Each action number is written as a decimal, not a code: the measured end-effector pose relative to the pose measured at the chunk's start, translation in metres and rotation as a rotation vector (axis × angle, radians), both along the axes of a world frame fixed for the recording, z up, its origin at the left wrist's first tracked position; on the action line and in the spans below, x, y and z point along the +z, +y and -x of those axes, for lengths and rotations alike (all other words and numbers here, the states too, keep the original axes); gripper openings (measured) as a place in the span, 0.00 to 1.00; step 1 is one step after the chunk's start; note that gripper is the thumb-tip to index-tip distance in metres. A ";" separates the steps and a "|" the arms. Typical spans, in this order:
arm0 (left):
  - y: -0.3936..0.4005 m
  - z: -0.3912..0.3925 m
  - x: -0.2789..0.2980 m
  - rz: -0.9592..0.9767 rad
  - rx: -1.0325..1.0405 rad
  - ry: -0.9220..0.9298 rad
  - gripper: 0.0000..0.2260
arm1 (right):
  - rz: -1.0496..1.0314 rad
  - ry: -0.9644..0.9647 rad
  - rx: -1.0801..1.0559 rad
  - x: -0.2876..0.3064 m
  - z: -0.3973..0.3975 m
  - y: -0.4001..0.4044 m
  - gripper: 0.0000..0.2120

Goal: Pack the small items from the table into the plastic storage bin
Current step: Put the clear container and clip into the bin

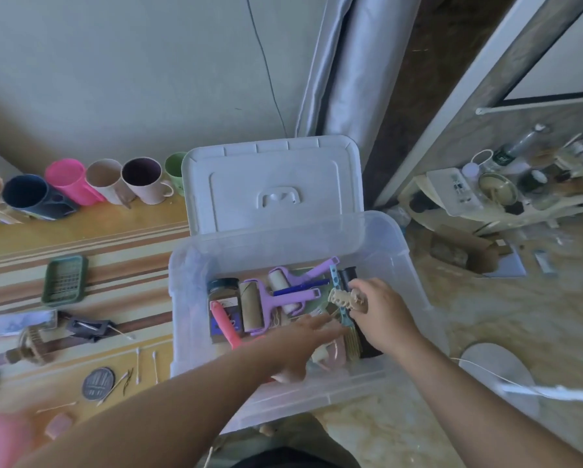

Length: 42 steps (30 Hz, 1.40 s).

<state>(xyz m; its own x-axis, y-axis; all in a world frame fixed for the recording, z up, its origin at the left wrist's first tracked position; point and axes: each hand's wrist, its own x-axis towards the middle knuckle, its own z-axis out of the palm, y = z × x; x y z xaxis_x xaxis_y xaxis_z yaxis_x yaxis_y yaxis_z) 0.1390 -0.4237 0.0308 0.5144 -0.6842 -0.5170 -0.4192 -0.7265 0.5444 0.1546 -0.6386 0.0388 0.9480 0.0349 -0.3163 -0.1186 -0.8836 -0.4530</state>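
Head view: both hands are down inside the plastic storage bin, which stands off the table's right edge with its lid propped up at the far wall. Right hand pinches a beige hair claw clip over the bin's right side, fingers curled round it. Left hand reaches in with fingers stretched flat, holding nothing. Bin floor is already crowded: spice jar, purple lint rollers, pink handle. Risk: the flat left hand sits right where the clip would land, so the release may hit fingers or snag on the comb below. The clip could also catch on roller handles. Free room is slim, mostly near the bin's front wall. Still on the table: green grater, round needle case, cotton swabs, mugs along the far edge.
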 end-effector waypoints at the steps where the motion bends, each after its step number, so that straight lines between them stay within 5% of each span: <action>1: 0.008 -0.002 0.006 0.015 0.064 -0.002 0.51 | -0.014 -0.012 0.035 0.001 -0.006 0.007 0.23; 7: 0.085 0.006 0.016 -0.029 0.356 -0.387 0.24 | -0.028 0.025 0.334 -0.012 -0.040 0.075 0.19; 10: 0.111 0.022 0.013 -0.234 0.423 -0.514 0.17 | 0.117 0.102 0.475 -0.031 -0.051 0.103 0.15; 13: 0.104 0.036 0.010 -0.227 0.394 -0.594 0.13 | 0.181 0.265 0.504 -0.043 -0.052 0.112 0.14; 22: 0.112 0.038 0.010 -0.256 0.393 -0.790 0.09 | 0.072 0.413 0.445 -0.034 -0.034 0.107 0.08; 28: 0.145 0.028 0.015 -0.263 0.506 -0.667 0.16 | 0.087 0.410 0.429 -0.039 -0.026 0.112 0.05; 31: 0.139 0.030 0.022 -0.197 0.568 -0.654 0.23 | 0.014 0.348 0.321 -0.047 -0.022 0.112 0.04; 36: 0.152 0.037 0.019 -0.103 0.744 -0.597 0.28 | -0.047 0.140 0.173 -0.039 -0.018 0.118 0.21; 42: 0.248 0.061 0.008 0.209 0.783 -0.456 0.26 | -0.216 -0.275 0.309 0.007 -0.011 0.197 0.19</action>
<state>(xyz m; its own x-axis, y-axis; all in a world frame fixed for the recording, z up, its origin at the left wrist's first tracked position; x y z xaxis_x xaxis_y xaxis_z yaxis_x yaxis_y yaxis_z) 0.0778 -0.1756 0.0384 0.9920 -0.1124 -0.0571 -0.0561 -0.7986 0.5992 0.1660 -0.4417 0.0459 0.9303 0.3666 -0.0086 0.2861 -0.7402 -0.6085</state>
